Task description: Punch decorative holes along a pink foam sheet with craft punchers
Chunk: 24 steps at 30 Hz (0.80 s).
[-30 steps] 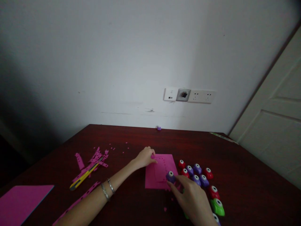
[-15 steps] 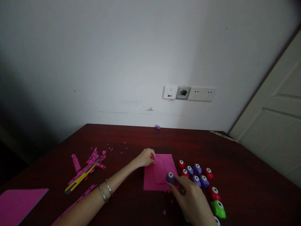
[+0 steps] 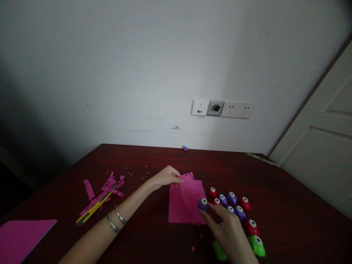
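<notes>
Between the thumb and fingers of my left hand (image 3: 168, 176) is the upper left edge of a small pink paper piece (image 3: 188, 190), its top lined with punched holes. The piece is raised and tilted over a larger pink sheet (image 3: 176, 212) lying on the table. My right hand (image 3: 227, 223) grips a purple craft punch (image 3: 203, 204) with a white-ringed round top, at the right edge of the sheet. Whether the punch touches the small piece, I cannot tell. Several red and purple punches (image 3: 231, 198) stand just right of the hand, and a green punch (image 3: 219, 250) is partly hidden under it.
Pink scrap strips (image 3: 108, 185) and a yellow utility knife (image 3: 96, 209) lie on the left of the dark red table (image 3: 143, 157). A pink paper stack (image 3: 24, 238) is at the front left. A lone purple punch (image 3: 186, 148) stands by the wall, below power sockets (image 3: 238, 110).
My left hand has lifted the small pink piece's top and shifted it upward off the sheet. The right hand with the purple punch has moved slightly right.
</notes>
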Tool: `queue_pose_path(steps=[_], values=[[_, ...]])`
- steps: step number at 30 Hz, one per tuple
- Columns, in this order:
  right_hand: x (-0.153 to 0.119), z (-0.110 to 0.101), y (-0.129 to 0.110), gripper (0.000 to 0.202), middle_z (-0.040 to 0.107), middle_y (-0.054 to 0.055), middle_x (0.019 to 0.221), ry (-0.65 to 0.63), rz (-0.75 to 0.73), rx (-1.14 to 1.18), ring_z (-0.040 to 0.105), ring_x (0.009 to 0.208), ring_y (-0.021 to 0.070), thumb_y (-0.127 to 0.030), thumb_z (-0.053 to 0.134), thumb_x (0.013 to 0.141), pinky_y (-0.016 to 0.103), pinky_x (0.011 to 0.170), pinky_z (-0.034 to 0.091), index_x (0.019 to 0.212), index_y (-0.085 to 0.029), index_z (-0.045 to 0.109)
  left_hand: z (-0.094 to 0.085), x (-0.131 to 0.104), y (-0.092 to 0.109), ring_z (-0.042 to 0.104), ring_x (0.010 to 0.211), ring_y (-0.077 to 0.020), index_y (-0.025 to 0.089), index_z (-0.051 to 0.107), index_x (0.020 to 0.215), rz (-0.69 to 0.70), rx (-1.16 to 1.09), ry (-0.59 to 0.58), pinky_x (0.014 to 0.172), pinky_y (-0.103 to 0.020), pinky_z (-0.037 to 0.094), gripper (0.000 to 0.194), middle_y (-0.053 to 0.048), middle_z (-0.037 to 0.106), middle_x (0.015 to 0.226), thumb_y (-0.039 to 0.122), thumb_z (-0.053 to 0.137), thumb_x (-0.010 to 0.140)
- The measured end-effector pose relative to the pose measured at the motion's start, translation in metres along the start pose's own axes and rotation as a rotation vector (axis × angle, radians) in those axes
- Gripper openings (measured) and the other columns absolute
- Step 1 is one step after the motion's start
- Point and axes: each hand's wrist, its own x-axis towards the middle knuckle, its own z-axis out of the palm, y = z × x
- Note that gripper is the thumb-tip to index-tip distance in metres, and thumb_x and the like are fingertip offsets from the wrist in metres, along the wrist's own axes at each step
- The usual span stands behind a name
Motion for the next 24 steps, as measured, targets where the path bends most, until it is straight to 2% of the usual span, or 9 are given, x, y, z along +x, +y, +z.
queue_pose_path(steps=[5,12,17,24], values=[[-0.001,0.001,0.002,0.031,0.070,0.005,0.077,0.099,0.027,-0.011,0.064,0.066,0.0187,-0.046,0.055,0.078,0.024,0.059,0.049,0.085,-0.018,0.067,-0.010,-0.008,0.012,0.055,0.052,-0.0095,0.011,0.065,0.067,-0.006,-0.094,0.036,0.051,-0.022,0.039,0.018,-0.004,0.063,0.059,0.029,0.065,0.067],[-0.002,0.001,0.001,0.036,0.069,0.005,0.071,0.242,-0.075,-0.065,0.065,0.061,0.0181,-0.051,0.052,0.080,0.024,0.056,0.049,0.082,-0.017,0.066,-0.011,-0.013,0.017,0.057,0.053,-0.0091,0.010,0.066,0.071,-0.018,-0.183,0.021,0.055,-0.023,0.043,0.017,-0.005,0.065,0.064,0.027,0.065,0.068],[-0.003,0.003,0.006,0.037,0.071,0.007,0.078,0.248,-0.111,-0.132,0.067,0.066,0.0188,-0.050,0.049,0.082,0.024,0.056,0.049,0.083,-0.017,0.065,-0.006,-0.012,0.015,0.060,0.055,-0.0108,0.011,0.065,0.072,-0.040,-0.228,0.004,0.058,-0.025,0.045,0.018,-0.006,0.066,0.065,0.028,0.067,0.068],[-0.004,0.005,0.005,0.040,0.068,0.006,0.071,0.224,-0.108,-0.171,0.065,0.062,0.0185,-0.053,0.046,0.083,0.025,0.057,0.048,0.080,-0.017,0.064,-0.003,-0.012,0.012,0.062,0.058,-0.0135,0.011,0.064,0.069,-0.053,-0.230,-0.010,0.059,-0.027,0.046,0.017,-0.006,0.066,0.063,0.027,0.066,0.067]])
